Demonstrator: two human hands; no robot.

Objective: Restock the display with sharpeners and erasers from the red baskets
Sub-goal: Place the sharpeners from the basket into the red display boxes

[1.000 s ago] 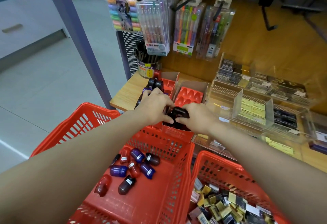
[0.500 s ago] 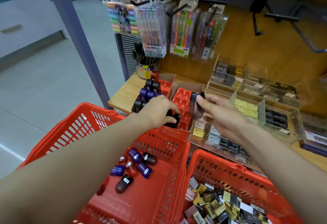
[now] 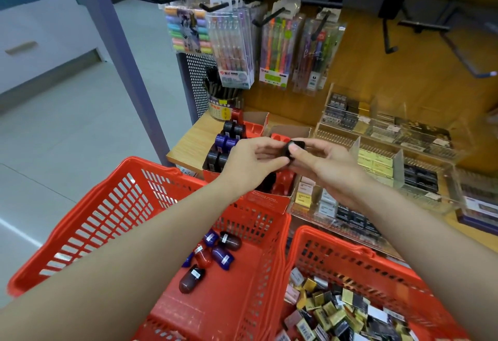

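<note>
Hands: both meet above the display boxes; the left hand (image 3: 250, 162) and the right hand (image 3: 320, 162) each pinch the same small black plastic sharpener (image 3: 293, 148) with thumb and fingertips, held in the air over the right-hand box.
Left basket: a red plastic lattice basket (image 3: 113, 206) sits nearest, under the left forearm; on its floor lie a handful of loose capsule-shaped sharpeners (image 3: 213, 255) in purple, red and dark brown, each with a white label.
Right basket: a second red plastic lattice basket (image 3: 350, 257) stands touching the first on its right; it holds a heap of small wrapped erasers (image 3: 331, 313) in gold, black and white sleeves.
Display boxes: two open red cardboard boxes stand on the wooden bench (image 3: 194, 138) just beyond the baskets. The left box (image 3: 258, 122) is packed with upright black, purple and red sharpeners (image 3: 225, 143). The right box (image 3: 272, 200) shows its red moulded tray with a few dark sharpeners at the near end, partly hidden by the left hand.
Acrylic trays: clear stepped plastic trays (image 3: 398, 160) right of the boxes carry rows of yellow, black and white eraser packs.
Pen cup: a round tub of dark pens (image 3: 221, 100) stands at the back of the bench.
Back wall: packs of coloured pens and highlighters (image 3: 237, 46) hang from black hooks on the wooden panel.
</note>
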